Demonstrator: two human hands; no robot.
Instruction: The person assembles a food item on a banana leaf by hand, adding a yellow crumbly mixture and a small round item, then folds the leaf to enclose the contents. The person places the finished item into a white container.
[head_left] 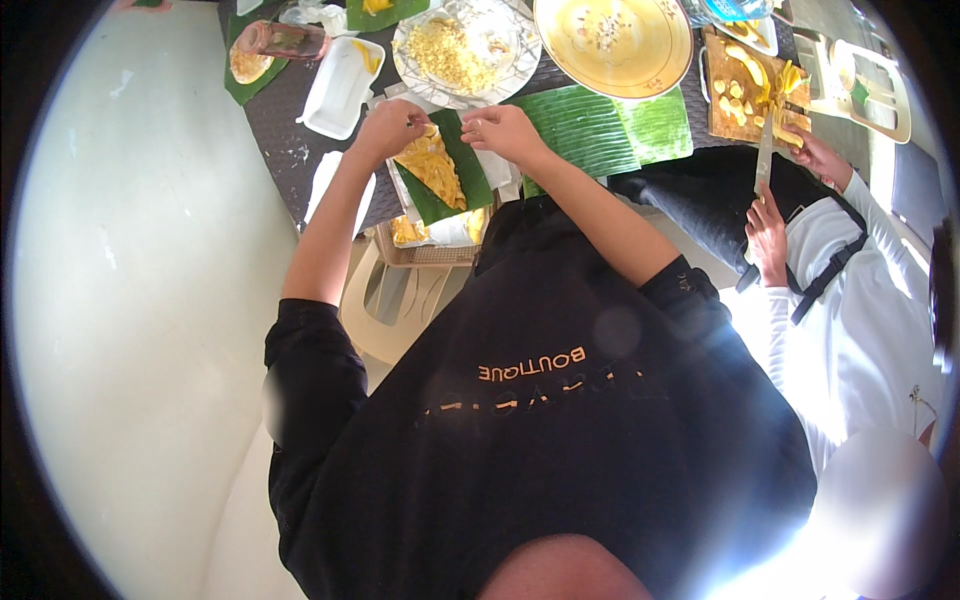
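Left hand [385, 128] and right hand [503, 130]: each pinched closed on leaf [455, 165] edges (yellow filling [432, 165] inside).

Your banana leaf piece [452, 168] is a dark green, roughly rectangular strip lying flat on the table just in front of you, its long axis running away from you and tilted slightly leftward at the near end. On it rests a heap of yellow-orange food strips [432, 165], stretched along the leaf's left half from the far end toward the middle. The right half of the leaf shows bare green. You pinch its far corners, your left hand [385, 128] at the left one and your right hand [505, 130] at the right one.
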